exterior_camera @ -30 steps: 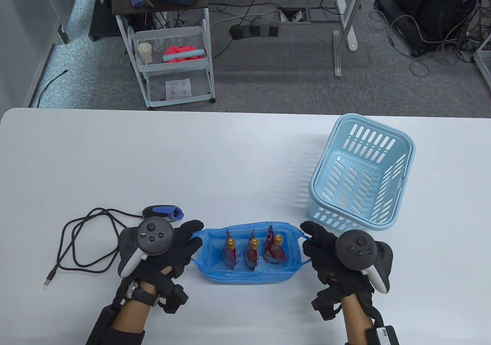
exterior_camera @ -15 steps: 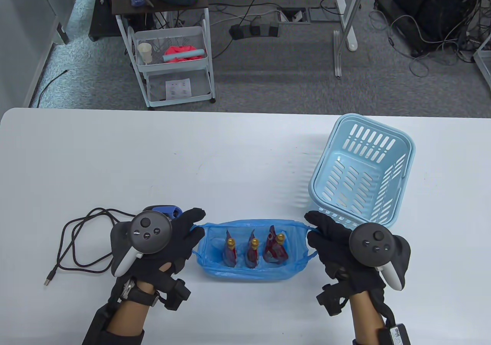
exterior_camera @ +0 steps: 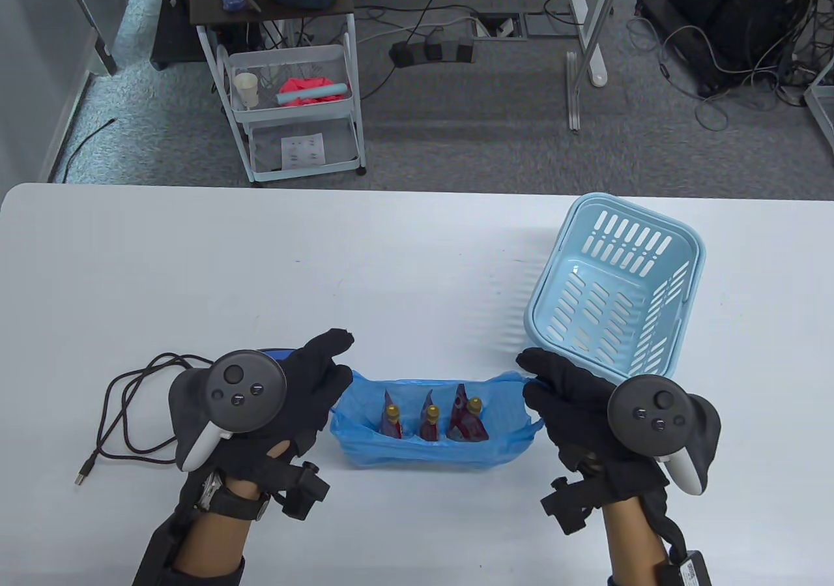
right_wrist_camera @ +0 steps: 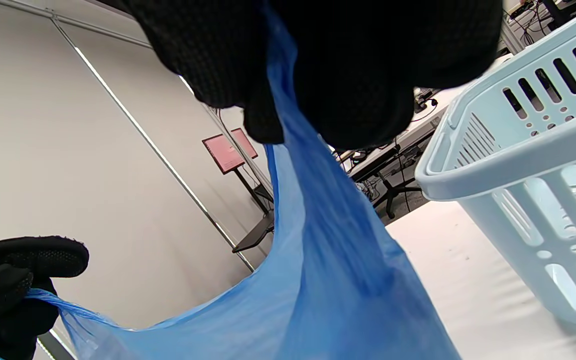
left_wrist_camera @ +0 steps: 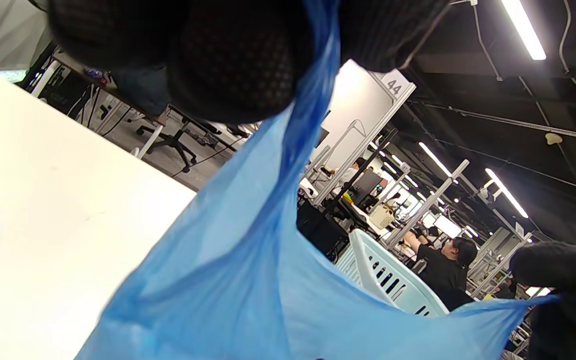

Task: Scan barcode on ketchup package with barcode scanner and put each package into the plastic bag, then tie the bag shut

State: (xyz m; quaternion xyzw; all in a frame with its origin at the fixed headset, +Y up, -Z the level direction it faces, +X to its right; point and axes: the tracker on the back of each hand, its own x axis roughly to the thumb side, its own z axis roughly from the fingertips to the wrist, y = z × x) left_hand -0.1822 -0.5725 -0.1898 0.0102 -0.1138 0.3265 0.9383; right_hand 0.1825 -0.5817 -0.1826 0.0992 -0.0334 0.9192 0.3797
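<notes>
A blue plastic bag [exterior_camera: 433,449] sits near the table's front edge with three red ketchup packages [exterior_camera: 430,422] standing upright inside, gold caps up. My left hand [exterior_camera: 339,363] pinches the bag's left handle, and my right hand [exterior_camera: 531,377] pinches the right handle. The left wrist view shows gloved fingers [left_wrist_camera: 238,60] closed on the twisted blue handle, with the bag [left_wrist_camera: 248,260] stretched below. In the right wrist view, fingers [right_wrist_camera: 348,80] grip the other handle above the bag [right_wrist_camera: 328,280]. The blue barcode scanner [exterior_camera: 273,352] lies mostly hidden behind my left hand.
A light blue slotted basket [exterior_camera: 612,293] stands empty at the right, just beyond my right hand. The scanner's black cable [exterior_camera: 130,410] loops on the table at the left. A white cart [exterior_camera: 293,110] stands on the floor past the table's far edge.
Both hands have moved away from me and slightly apart, pulling the handles with them. The bag's rim has risen and its mouth has drawn narrower around the packages.
</notes>
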